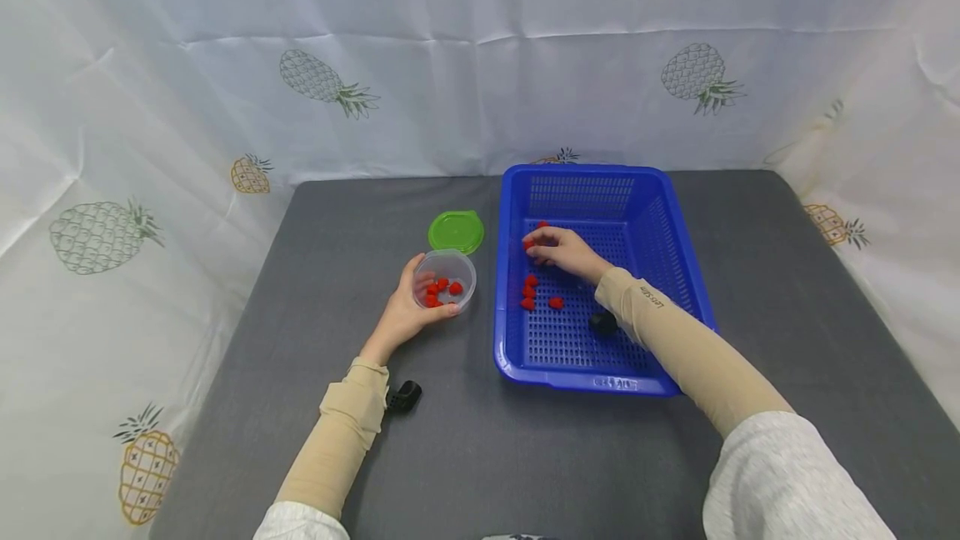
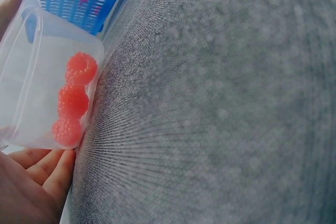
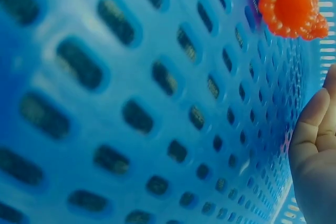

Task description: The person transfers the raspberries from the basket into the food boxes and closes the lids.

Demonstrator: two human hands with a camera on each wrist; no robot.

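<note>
My left hand (image 1: pixel 402 312) grips a small clear plastic container (image 1: pixel 467 294) on the table, thumb and fingers spread around its sides. Several red raspberries (image 1: pixel 455 287) lie at its bottom; in the left wrist view raspberries (image 2: pixel 73 102) show through the wall. Inside the blue plastic basket (image 1: pixel 504 298) is my right hand (image 1: pixel 566 253), pinching a raspberry (image 1: pixel 528 244) between thumb and fingertips. Other raspberries (image 1: pixel 528 292) are scattered over the basket floor near the hand. In the right wrist view raspberries (image 3: pixel 290 6) appear beyond the hand, whose fingertips are cut off by the frame edge.
A green lid (image 1: pixel 456 232) lies just behind the container. The basket's raised walls surround the right hand. Black wrist devices show under the left wrist (image 1: pixel 405 397) and right wrist (image 1: pixel 602 323). Grey cloth covers the table (image 1: pixel 465 457), and a pineapple-print curtain (image 1: pixel 480 98) hangs behind.
</note>
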